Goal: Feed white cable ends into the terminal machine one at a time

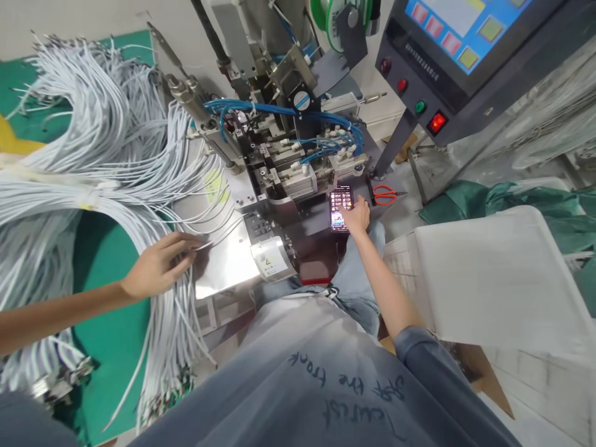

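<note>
My left hand (162,264) is over the left edge of the metal worktop, thumb and fingertips closed on a thin white cable (218,241). That cable runs toward the small clamp block (261,226) at the machine's front. On the machine's front ledge lies a smartphone (341,208) with its screen lit. My right hand (357,216) rests at the phone's right side, fingers apart, one fingertip on or just over the screen. Under and behind my left hand spreads a large bundle of white cables (116,192), loosely tied; stripped or fitted ends show at the bottom.
Red-handled scissors (384,195) lie right of the phone. The machine (302,143) with blue air tubes stands ahead, its control panel (447,62) at upper right. A white bin (503,279) stands at my right. Green mat (112,347) lies under the cables.
</note>
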A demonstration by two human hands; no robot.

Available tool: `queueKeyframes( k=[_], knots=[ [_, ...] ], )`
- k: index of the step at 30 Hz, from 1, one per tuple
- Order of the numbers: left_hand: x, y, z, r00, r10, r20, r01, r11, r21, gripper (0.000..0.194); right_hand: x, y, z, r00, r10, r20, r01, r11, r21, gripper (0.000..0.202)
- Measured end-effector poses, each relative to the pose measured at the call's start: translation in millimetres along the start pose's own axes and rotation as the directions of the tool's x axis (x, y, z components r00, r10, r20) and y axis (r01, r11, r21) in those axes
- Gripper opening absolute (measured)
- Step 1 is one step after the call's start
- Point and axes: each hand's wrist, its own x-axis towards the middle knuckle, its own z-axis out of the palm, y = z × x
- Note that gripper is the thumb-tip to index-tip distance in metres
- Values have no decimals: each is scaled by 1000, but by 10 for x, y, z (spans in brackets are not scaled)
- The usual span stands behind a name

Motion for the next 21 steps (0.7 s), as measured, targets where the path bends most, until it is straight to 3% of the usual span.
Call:
queueKeyframes(
  k=[5,13,21],
  knots=[
    [-4,-6,14,997,48,-68,-46,998,33,20,70,152,25,1000,-11,-3,11,996,90,52],
    [-34,-55,32,959,265,-104,-260,964,58,13,176,546,7,974,-182,131,127,929,348,64],
    [-51,-47,60,953,258,-160,-265,964,-24,15,222,624,-41,961,-233,147,171,923,344,69]
  ],
)
